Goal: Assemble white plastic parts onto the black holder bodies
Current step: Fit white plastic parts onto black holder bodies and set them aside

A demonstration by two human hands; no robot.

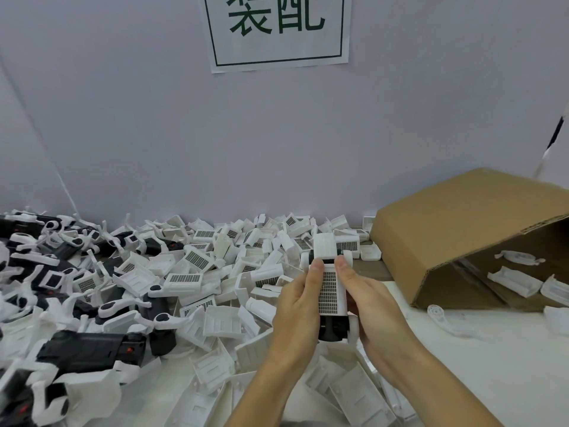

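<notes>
I have both hands, left (pixel 297 298) and right (pixel 366 298), clamped around the holder (pixel 334 326). My thumbs press its white part (pixel 331 288). Uneven pressure could skew it.

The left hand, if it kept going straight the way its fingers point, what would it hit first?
Probably the heap of white plastic parts just beyond the assembly that the left hand holds, before the wall; depth is unclear.

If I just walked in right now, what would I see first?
First, the two hands in the middle: left hand and right hand gripping a white-and-black holder. Next, the big heap of white plastic parts spread across the table's left. Then the tipped cardboard box at right and the sign on the wall.
</notes>
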